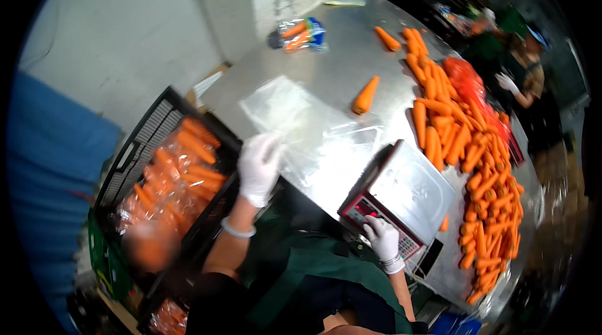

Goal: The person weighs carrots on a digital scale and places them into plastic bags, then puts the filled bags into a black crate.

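My left hand (258,168), in a white glove, is at the table's near edge beside a stack of clear plastic bags (282,109). Its fingertips are blurred against the bags, so whether they pinch one cannot be told. My right hand (383,240), also gloved, touches the front panel of a digital weighing scale (411,194), near its lit red display. Nothing is held in that hand. The scale's metal pan carries no carrots. Beyond the bags lies a single carrot (365,96). A long heap of loose carrots (494,198) stretches along the right of the scale.
A black crate (129,154) of bagged carrots (178,170) stands at the left. A packed bag of carrots (301,36) sits by the wall on the steel table (343,62). Red plastic (465,78) lies behind the heap. Another person (522,71) stands at the far right.
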Available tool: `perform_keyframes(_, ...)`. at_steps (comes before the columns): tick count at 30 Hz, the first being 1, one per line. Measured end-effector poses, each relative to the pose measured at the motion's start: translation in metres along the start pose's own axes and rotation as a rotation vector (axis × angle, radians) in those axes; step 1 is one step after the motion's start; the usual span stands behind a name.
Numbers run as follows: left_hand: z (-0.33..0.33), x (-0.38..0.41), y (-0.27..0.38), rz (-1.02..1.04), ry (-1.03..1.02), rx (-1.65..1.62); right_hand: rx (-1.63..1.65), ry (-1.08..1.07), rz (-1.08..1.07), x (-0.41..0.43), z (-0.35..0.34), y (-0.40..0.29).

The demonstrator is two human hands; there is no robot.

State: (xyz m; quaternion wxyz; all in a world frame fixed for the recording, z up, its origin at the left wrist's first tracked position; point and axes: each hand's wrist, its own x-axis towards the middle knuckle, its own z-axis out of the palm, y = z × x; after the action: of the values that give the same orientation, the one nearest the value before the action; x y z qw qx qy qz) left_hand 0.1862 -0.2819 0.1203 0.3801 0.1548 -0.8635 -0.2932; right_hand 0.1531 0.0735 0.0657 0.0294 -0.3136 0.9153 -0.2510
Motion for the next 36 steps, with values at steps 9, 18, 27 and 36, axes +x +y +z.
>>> perform_keyframes(9,0.243,-0.103,-0.038,0.317,-0.874,-0.353,-0.127,0.187,0.375,-0.108,-0.034,0.040)
perform_keyframes(18,0.256,-0.048,-0.045,-0.731,-0.759,-0.743,-0.033,0.420,0.676,-0.203,-0.061,0.108)
perform_keyframes(27,0.247,-0.058,-0.061,0.236,-0.810,-0.025,-0.138,0.733,1.102,-0.217,-0.172,0.355)
perform_keyframes(36,0.210,-0.013,-0.067,-0.246,-0.546,-0.009,-0.429,-0.018,1.295,-0.200,-0.235,0.457)
